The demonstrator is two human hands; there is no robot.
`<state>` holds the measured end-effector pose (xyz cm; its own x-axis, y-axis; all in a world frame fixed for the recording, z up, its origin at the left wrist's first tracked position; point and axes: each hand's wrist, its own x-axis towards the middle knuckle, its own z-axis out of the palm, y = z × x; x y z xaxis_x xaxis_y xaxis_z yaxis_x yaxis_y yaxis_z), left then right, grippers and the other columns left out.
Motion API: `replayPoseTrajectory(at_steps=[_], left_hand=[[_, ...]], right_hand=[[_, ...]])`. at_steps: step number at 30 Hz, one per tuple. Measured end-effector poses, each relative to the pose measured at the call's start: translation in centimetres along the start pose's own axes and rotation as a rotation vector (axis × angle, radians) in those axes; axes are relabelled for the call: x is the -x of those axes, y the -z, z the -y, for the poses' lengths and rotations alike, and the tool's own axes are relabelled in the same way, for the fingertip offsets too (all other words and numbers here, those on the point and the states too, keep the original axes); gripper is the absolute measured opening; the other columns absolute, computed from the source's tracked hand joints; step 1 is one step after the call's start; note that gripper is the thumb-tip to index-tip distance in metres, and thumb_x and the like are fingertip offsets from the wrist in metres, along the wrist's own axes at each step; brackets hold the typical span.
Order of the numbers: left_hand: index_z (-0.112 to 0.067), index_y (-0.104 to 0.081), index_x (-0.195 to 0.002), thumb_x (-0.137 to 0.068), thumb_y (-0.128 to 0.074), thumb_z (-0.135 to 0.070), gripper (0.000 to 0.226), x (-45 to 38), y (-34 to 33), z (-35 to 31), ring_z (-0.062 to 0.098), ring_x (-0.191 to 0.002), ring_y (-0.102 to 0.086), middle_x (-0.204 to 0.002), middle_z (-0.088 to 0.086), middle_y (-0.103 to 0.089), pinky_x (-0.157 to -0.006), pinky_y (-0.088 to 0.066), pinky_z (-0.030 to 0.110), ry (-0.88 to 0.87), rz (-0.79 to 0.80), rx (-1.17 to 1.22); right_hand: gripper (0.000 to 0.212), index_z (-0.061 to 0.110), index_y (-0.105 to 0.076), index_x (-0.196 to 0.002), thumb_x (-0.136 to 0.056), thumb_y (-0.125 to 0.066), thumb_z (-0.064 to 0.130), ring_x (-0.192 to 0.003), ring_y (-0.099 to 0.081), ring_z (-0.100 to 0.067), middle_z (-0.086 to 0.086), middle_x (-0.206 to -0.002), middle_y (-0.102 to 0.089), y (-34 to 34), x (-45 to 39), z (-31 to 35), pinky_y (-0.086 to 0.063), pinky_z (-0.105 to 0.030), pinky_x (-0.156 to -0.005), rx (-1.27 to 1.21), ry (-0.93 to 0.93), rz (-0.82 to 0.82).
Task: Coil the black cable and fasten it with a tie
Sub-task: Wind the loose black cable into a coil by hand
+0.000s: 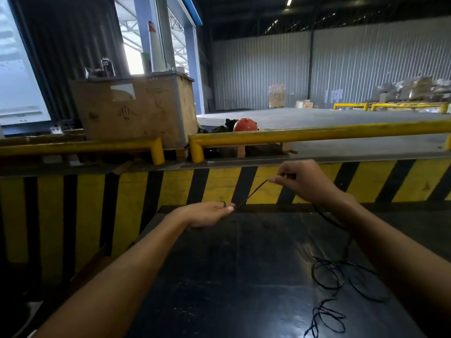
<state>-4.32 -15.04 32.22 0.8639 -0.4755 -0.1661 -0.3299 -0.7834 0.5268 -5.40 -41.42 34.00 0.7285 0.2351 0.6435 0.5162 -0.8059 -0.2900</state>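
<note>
A thin black cable [251, 193] runs taut between my two hands above the far edge of a glossy black table [219, 276]. My left hand [210, 213] pinches one end of that stretch, with a small loop showing over its fingers. My right hand [305, 184] is higher and further right, pinching the cable between thumb and fingers. From the right hand the cable drops past my wrist to loose tangled loops [341, 284] lying on the table at the right. No tie is visible.
Behind the table stands a yellow-and-black striped barrier [170, 186] topped by yellow rails [317, 134]. Beyond it are a large cardboard-coloured crate [136, 111], an orange round object [245, 124], and an open warehouse floor with stacked goods at far right.
</note>
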Motion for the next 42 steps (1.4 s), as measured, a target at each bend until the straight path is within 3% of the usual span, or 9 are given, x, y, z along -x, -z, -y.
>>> replayPoseTrajectory(at_steps=[7, 11, 17, 23, 28, 31, 34, 36, 42], left_hand=[[-0.044, -0.034, -0.139, -0.096, -0.027, -0.050, 0.044, 2.3, 0.1, -3.9, 0.033, -0.122, -0.053, -0.136, 0.004, -0.052, -0.091, -0.048, 0.055, -0.260, 0.674, 0.797], [-0.048, -0.035, -0.137, -0.088, -0.043, -0.051, 0.049, 1.8, 2.0, -5.6, 0.033, -0.129, -0.045, -0.147, 0.004, -0.040, -0.096, -0.041, 0.061, -0.439, 0.329, 1.067], [-0.047, -0.021, -0.143, -0.096, -0.030, -0.049, 0.048, 0.3, 2.2, -1.6, 0.034, -0.142, -0.019, -0.158, 0.008, -0.017, -0.108, -0.016, 0.066, -0.198, -0.221, 0.846], [-0.036, -0.015, -0.147, -0.099, -0.024, -0.045, 0.050, 0.3, 0.8, 2.1, 0.022, -0.143, -0.018, -0.158, 0.000, -0.018, -0.113, -0.017, 0.041, -0.029, -0.091, 0.118], [-0.048, -0.017, -0.143, -0.095, -0.027, -0.052, 0.049, 1.4, -0.6, -0.7, 0.034, -0.131, -0.041, -0.151, 0.003, -0.033, -0.098, -0.039, 0.057, -0.046, 0.511, 0.499], [-0.051, -0.025, -0.139, -0.095, -0.024, -0.051, 0.045, 1.7, -0.8, -3.1, 0.038, -0.128, -0.045, -0.148, 0.005, -0.038, -0.095, -0.043, 0.058, -0.235, 0.719, 0.724], [-0.046, -0.028, -0.141, -0.094, -0.026, -0.048, 0.046, 1.5, 0.4, -4.7, 0.034, -0.118, -0.055, -0.140, 0.008, -0.047, -0.094, -0.041, 0.061, -0.389, 0.587, 1.022], [-0.047, -0.030, -0.139, -0.094, -0.029, -0.050, 0.046, 1.0, 1.5, -5.0, 0.034, -0.119, -0.055, -0.146, 0.008, -0.042, -0.095, -0.039, 0.064, -0.418, 0.401, 1.130], [-0.049, -0.021, -0.141, -0.096, -0.028, -0.050, 0.046, -0.7, 2.6, -1.5, 0.037, -0.139, -0.027, -0.157, 0.008, -0.021, -0.107, -0.016, 0.069, -0.241, -0.210, 0.941]], right_hand=[[0.005, 0.029, -0.057, -0.093, -0.093, -0.052, 0.030, -0.075, -0.058, -0.003, 0.013, -0.083, -0.059, -3.0, -0.2, 1.8, -0.045, -0.023, -0.060, -0.019, -0.075, -0.067], [0.033, 0.026, -0.038, -0.128, -0.097, -0.036, 0.038, -0.093, -0.062, -0.023, -0.006, -0.110, -0.062, -9.6, 6.4, 5.1, -0.051, -0.040, -0.078, 0.024, -0.013, 0.610], [0.012, 0.031, -0.046, -0.089, -0.096, -0.041, 0.040, -0.068, -0.055, -0.010, 0.009, -0.077, -0.054, -8.0, 6.7, 4.1, -0.043, -0.025, -0.062, -0.064, -0.023, 0.724], [0.015, 0.027, -0.060, -0.079, -0.090, -0.054, 0.035, -0.068, -0.059, -0.004, 0.002, -0.076, -0.061, -0.9, 1.8, 0.9, -0.046, -0.023, -0.062, -0.136, -0.058, 0.390], [0.015, 0.027, -0.061, -0.077, -0.084, -0.060, 0.041, -0.060, -0.056, -0.005, 0.007, -0.066, -0.059, -0.5, -1.0, 0.6, -0.045, -0.022, -0.051, -0.083, -0.064, -0.110], [0.012, 0.035, -0.054, -0.080, -0.092, -0.052, 0.033, -0.063, -0.058, -0.008, 0.006, -0.074, -0.060, -3.1, -0.2, 1.7, -0.041, -0.018, -0.051, -0.235, -0.146, -0.147], [0.020, 0.038, -0.055, -0.099, -0.097, -0.043, 0.023, -0.083, -0.060, 0.005, 0.015, -0.099, -0.058, -7.6, 4.1, 3.5, -0.050, -0.015, -0.067, -0.425, -0.141, 0.339], [0.016, 0.033, -0.053, -0.093, -0.099, -0.039, 0.030, -0.076, -0.056, -0.004, 0.013, -0.086, -0.054, -10.2, 6.9, 4.7, -0.053, -0.036, -0.077, -0.317, -0.132, 0.582], [0.017, 0.026, -0.051, -0.084, -0.097, -0.043, 0.034, -0.069, -0.054, -0.009, 0.004, -0.078, -0.054, -6.0, 6.7, 4.1, -0.049, -0.030, -0.068, -0.190, -0.066, 0.827]])
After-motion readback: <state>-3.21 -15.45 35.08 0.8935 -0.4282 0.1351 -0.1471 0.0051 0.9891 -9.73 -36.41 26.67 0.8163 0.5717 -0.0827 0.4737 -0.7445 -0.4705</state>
